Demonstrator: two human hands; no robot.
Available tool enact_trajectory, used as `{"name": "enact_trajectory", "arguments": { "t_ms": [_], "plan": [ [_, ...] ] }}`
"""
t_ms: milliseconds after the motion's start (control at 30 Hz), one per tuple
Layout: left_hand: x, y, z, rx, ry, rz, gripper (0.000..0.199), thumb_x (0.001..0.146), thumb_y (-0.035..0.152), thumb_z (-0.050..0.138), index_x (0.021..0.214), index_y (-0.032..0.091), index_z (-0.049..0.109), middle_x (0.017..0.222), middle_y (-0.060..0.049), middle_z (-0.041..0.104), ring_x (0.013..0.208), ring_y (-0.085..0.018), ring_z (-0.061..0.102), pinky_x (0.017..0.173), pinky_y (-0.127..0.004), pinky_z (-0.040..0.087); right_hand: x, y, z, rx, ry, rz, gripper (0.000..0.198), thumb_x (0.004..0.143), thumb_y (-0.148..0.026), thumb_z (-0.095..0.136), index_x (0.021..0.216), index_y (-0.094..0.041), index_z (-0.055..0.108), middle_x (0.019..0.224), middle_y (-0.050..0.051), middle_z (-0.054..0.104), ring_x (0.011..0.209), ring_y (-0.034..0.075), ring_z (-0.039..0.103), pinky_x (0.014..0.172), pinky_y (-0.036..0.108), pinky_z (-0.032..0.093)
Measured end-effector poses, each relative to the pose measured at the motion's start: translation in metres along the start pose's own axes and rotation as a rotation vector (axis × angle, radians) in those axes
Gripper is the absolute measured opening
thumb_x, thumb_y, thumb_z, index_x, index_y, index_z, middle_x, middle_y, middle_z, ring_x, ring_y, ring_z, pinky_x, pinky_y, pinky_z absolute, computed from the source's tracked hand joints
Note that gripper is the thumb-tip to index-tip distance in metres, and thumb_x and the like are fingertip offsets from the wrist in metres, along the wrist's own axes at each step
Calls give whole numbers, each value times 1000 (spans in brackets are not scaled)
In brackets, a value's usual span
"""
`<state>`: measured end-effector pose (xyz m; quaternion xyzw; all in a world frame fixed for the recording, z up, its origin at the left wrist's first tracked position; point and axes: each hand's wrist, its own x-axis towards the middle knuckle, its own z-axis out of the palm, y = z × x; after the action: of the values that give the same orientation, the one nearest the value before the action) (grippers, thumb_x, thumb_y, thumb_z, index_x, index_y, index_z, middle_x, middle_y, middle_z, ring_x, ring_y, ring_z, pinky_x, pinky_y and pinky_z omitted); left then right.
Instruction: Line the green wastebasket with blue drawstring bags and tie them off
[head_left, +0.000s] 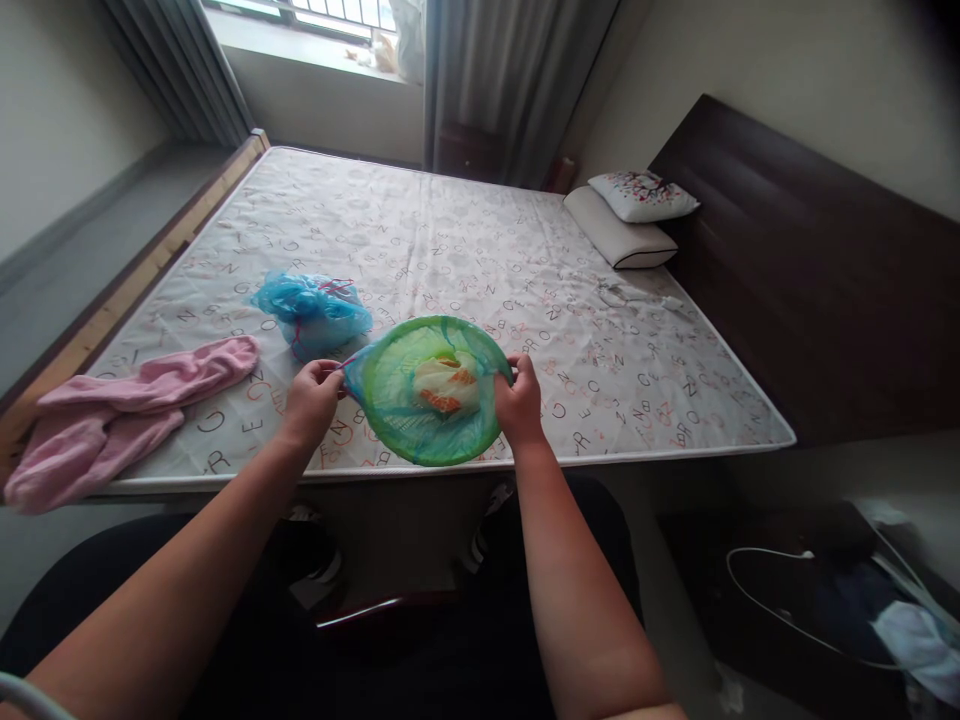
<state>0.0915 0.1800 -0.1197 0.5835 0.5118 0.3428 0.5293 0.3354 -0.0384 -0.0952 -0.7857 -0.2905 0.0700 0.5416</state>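
A round green trash bin (427, 461) is held in front of me at the edge of the mattress, its open top facing me. A thin blue trash bag (390, 405) lines it, and a crumpled white and orange wrapper (450, 385) lies inside. My left hand (309, 400) pinches the bag's gathered edge with its red drawstring, pulled out to the left of the rim. On the right, my right hand (520, 398) grips the rim, thumb over the top. Just beyond my left hand sits a bunched blue plastic bag (322, 310) with red drawstrings.
The bare mattress (465, 250) has a letter print. Pink fuzzy cloth (142, 400) lies at its left front. Pillows (622, 230) rest by the dark headboard (810, 270). A dark nightstand (750, 580) with a white cable (772, 550) stands at lower right.
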Motion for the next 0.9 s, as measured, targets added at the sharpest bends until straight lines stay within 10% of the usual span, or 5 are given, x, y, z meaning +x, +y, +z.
{"name": "enact_trajectory", "arguments": {
  "t_ms": [333,567,900],
  "plan": [
    [-16,20,3,-182,-337,-136,45,71,45,83,97,20,56,71,0,68,67,-19,69,70,-34,62,4,10,7,-78,81,-19,17,88,-34,55,102,-24,56,101,5,65,91,22,59,89,38,49],
    [-32,5,10,172,-348,337,66,82,46,79,140,22,60,97,-4,78,89,-24,76,91,-41,60,-5,12,21,-176,150,-141,14,89,-24,53,103,-25,56,104,8,66,101,26,61,94,42,51],
    [-38,23,24,424,-314,466,36,94,48,64,105,19,81,105,-11,81,98,-28,74,95,-40,56,-61,-28,71,7,190,-334,31,95,-15,49,125,-24,51,130,16,64,127,29,60,113,54,50]
  ]
}}
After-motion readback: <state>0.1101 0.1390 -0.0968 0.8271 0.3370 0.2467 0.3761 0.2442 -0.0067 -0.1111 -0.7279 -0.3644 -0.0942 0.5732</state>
